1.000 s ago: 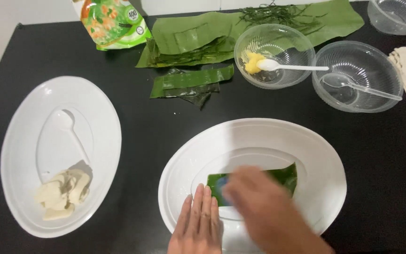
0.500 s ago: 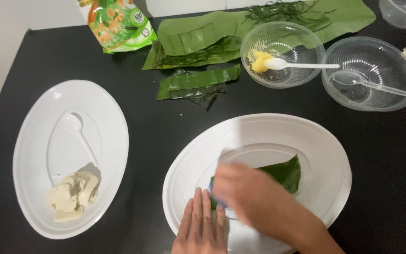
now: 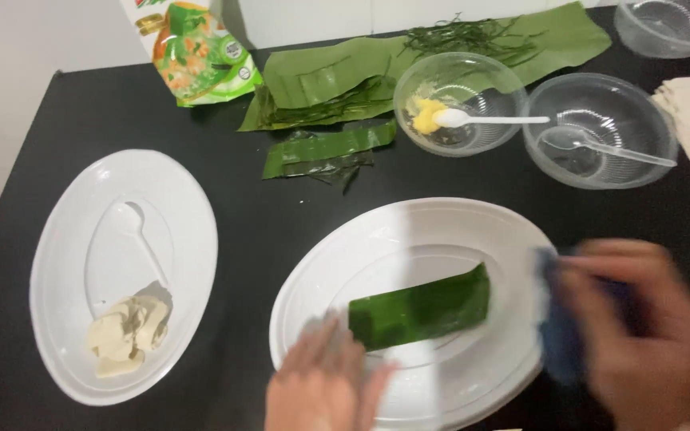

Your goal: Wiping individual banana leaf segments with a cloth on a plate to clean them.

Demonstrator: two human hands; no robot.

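While your left hand (image 3: 325, 383) lies flat with fingers pressed together on the near part of the large white oval plate (image 3: 409, 231), its fingertips touch the near left end of the banana leaf strip (image 3: 421, 307). That strip is glossy, dark green and roughly rectangular, lying slightly tilted across the plate's middle. Your right hand (image 3: 640, 335) is blurred at the plate's right rim, curled around a dark blue cloth-like thing (image 3: 557, 327); you cannot tell just how the fingers grip it.

To the left sits a second white oval plate (image 3: 65, 263) with a moulded spoon-shaped hollow and a pale, creamy lump (image 3: 125, 335) at its near end. Farther back lie narrow leaf offcuts (image 3: 329, 148), then broad leaf sheets (image 3: 345, 80) with thin green strings on them. Right of those stand two clear plastic bowls: one (image 3: 461, 104) holds a yellow paste and a white plastic spoon, the other (image 3: 600, 128) a clear spoon. At the far left leans a shiny green and orange packet (image 3: 197, 48). Everything rests on a matt black table (image 3: 241, 199).
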